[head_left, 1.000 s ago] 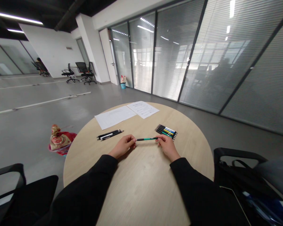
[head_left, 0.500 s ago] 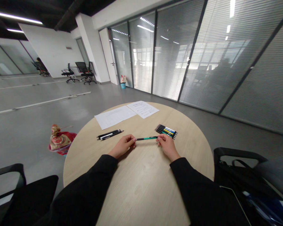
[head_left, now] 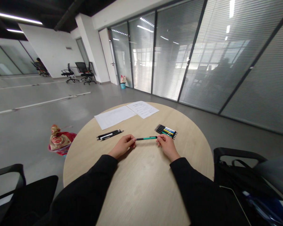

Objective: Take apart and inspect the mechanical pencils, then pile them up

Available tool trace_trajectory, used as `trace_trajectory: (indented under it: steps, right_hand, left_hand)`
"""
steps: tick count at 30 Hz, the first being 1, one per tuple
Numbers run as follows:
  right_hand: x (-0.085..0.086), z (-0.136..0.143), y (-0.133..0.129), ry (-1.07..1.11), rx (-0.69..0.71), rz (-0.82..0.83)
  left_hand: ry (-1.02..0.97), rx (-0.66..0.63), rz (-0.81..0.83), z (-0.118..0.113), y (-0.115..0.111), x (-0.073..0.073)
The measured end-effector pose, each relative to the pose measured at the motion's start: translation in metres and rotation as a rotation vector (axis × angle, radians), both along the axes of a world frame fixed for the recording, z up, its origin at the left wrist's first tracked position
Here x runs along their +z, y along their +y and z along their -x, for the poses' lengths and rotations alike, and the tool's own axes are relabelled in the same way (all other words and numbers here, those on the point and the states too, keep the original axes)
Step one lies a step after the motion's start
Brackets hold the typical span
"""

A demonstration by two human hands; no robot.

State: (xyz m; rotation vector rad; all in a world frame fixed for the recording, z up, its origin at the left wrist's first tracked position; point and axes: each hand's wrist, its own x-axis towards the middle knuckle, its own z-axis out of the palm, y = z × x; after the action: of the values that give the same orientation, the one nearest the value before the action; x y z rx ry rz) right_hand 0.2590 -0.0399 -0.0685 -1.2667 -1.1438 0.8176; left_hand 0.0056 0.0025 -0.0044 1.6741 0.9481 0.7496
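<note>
Between my two hands a green and black pen point(head_left: 146, 138) is held level, just above the round table point(head_left: 143, 185). The fingers of my left hand point(head_left: 124, 145) pinch its black end. At the other end, by the clip, my right hand point(head_left: 167, 145) pinches it between thumb and fingers. Just beyond my right hand lies a neat row of several pens point(head_left: 166, 130) with white, blue, yellow and green barrels. To the left of my left hand lie a few black and white pens point(head_left: 110, 135), close together.
Two printed paper sheets point(head_left: 116, 116) lie at the table's far side. Black chairs stand at the left point(head_left: 23, 194) and right point(head_left: 238, 153). On the floor at the left is a bin with a red and tan bag point(head_left: 60, 141). Glass partitions with blinds run behind.
</note>
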Motion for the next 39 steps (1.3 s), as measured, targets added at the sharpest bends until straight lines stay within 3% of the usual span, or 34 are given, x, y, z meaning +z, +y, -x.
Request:
trace_trajectory:
  steps: [39]
  right_hand:
    - [-0.0002, -0.0016, 0.0000, -0.045, -0.005, -0.018]
  left_hand:
    - [-0.027, 0.000, 0.012, -0.0004, 0.0000, 0.0005]
